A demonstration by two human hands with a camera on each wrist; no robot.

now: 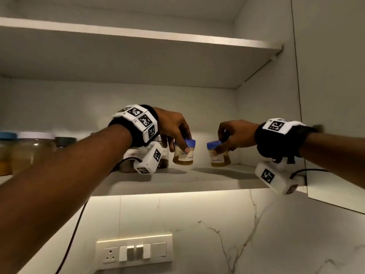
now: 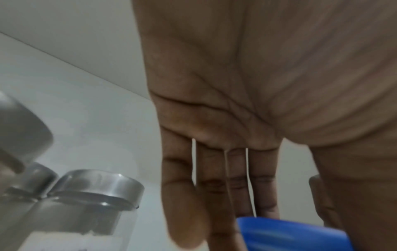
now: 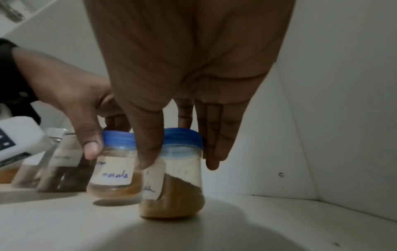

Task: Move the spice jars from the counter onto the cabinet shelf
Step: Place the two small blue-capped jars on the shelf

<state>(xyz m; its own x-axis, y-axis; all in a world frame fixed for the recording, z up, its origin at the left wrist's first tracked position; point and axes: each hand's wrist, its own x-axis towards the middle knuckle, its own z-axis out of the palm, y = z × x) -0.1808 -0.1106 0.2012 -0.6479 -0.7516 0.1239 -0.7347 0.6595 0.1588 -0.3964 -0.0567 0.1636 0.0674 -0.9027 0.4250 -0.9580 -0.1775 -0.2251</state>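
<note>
Left hand [image 1: 173, 125]: reaches into the cabinet from above, thumb and fingers pinching the blue lid of a small clear plastic spice jar with a white handwritten label [image 1: 184, 153]. In the right wrist view the label reads "masala", and this left jar [image 3: 114, 166] holds a shallow layer of orange-brown powder. Whether its base is touching the shelf cannot be told; a shadow lies just under it.

Right hand [image 1: 236, 135]: thumb on the front of the lid and neck, fingers behind the lid, gripping a second small clear plastic jar with a blue lid and white label [image 1: 219, 154]. In the right wrist view this right jar [image 3: 176, 178] is tilted, with brown powder heaped to one side, and its base is at the shelf surface.

Both jars are over the pale grey lower cabinet shelf [image 1: 197, 180], in its right half. The right jar is near the shelf's right wall; the left jar is just beside it, the two apart.

Further left on the shelf, behind the left wrist, stands a clear jar with dark contents [image 3: 64, 173]. The left wrist view shows clear jars with silver metal lids [image 2: 96, 186] on that side. At the shelf's far left end are larger jars with yellowish contents [image 1: 29, 153].

Above the shelf runs a bare upper shelf board [image 1: 138, 36]. Below the shelf is a white marble-patterned wall with a white switch and socket plate [image 1: 134, 252].
</note>
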